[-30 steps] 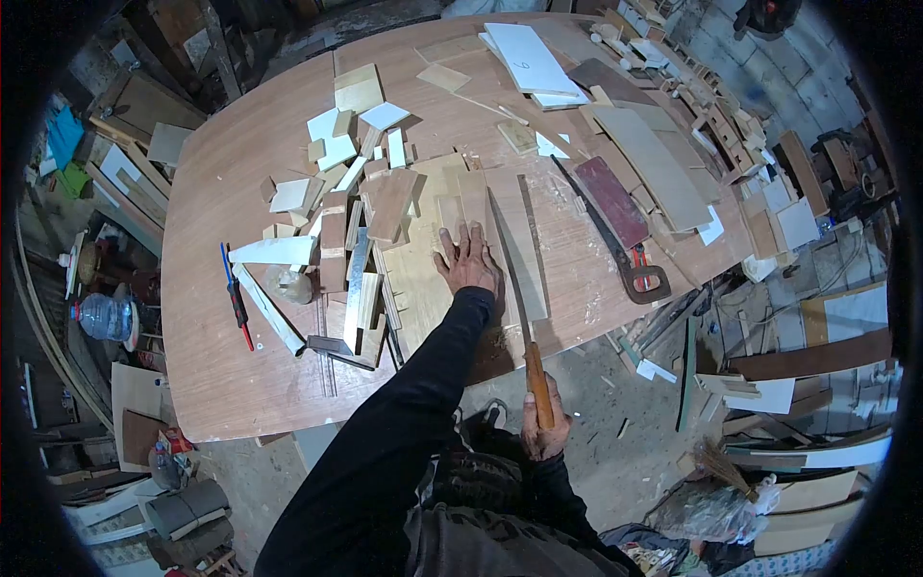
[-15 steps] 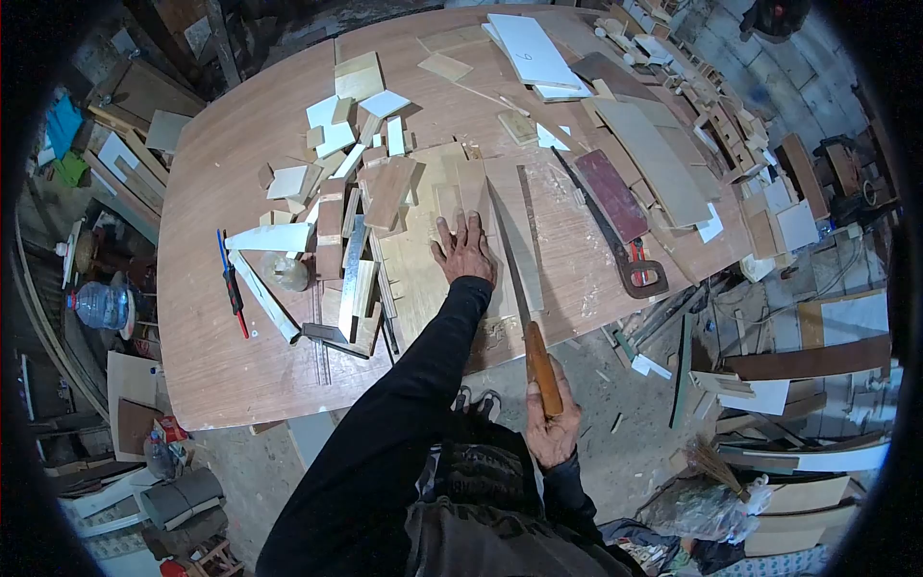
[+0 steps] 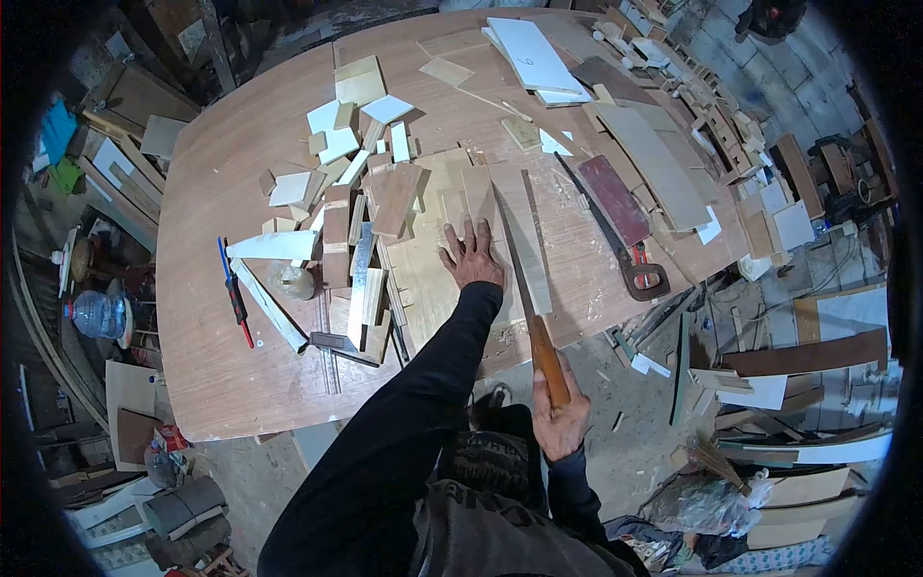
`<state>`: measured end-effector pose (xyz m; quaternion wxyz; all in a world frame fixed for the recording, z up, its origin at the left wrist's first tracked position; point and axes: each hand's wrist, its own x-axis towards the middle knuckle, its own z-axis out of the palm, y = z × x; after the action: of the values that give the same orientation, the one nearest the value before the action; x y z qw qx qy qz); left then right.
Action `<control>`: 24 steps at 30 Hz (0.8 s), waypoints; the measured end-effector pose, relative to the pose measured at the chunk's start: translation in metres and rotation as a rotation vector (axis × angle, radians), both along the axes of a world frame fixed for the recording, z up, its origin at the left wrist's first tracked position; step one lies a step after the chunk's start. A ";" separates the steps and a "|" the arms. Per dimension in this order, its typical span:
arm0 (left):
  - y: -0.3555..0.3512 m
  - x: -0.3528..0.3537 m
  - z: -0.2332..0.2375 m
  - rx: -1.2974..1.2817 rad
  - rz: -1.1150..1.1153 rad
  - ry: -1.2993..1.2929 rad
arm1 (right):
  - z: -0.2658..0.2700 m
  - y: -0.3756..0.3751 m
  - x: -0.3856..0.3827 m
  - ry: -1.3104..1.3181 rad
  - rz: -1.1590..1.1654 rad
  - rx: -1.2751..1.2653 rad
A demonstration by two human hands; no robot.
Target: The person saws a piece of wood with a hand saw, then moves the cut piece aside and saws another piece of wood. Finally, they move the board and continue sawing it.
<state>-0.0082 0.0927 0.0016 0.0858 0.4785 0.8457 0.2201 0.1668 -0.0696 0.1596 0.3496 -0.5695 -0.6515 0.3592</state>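
Observation:
My left hand [image 3: 472,254] lies flat with fingers spread on a light wooden board [image 3: 478,192] near the middle of the table. The wooden handle [image 3: 546,361] of a long, thin-bladed tool is in my closed right hand [image 3: 561,412], beyond the table's front edge. Its blade [image 3: 517,260] points away from me and lies along the right side of the board, just right of my left hand. A larger pale plywood sheet [image 3: 423,250] is beneath and to the left.
Wood offcuts [image 3: 336,144] and stacked blocks [image 3: 336,231] crowd the table's left half. A red-handled saw [image 3: 644,277] and a maroon block [image 3: 613,197] lie on the right. White panels [image 3: 538,60] are at the back. A red and blue tool [image 3: 236,293] rests at the left.
The view has shifted slightly. Both hands, the board and the tool appear a little lower and to the right, with my left hand still flat and my right hand still around the handle.

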 end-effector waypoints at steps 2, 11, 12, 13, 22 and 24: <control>0.001 -0.002 0.001 -0.022 0.003 -0.006 | 0.000 -0.001 -0.001 -0.039 0.016 0.040; 0.007 0.001 -0.002 0.045 0.040 -0.019 | -0.030 0.007 0.008 0.051 -0.025 -0.054; 0.007 0.002 -0.001 0.045 0.041 -0.018 | -0.034 0.005 0.010 0.043 0.001 0.000; 0.007 0.000 0.000 0.046 0.035 -0.034 | -0.040 0.004 0.011 0.038 0.027 0.053; 0.009 -0.004 -0.013 0.071 0.036 -0.033 | -0.085 0.000 0.014 -0.002 0.006 0.061; 0.009 -0.005 -0.015 0.096 0.058 -0.079 | -0.073 0.003 0.012 0.043 -0.012 0.013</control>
<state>-0.0128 0.1016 -0.0139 0.0895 0.4483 0.8436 0.2817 0.1791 -0.0670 0.0866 0.3695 -0.5634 -0.6425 0.3650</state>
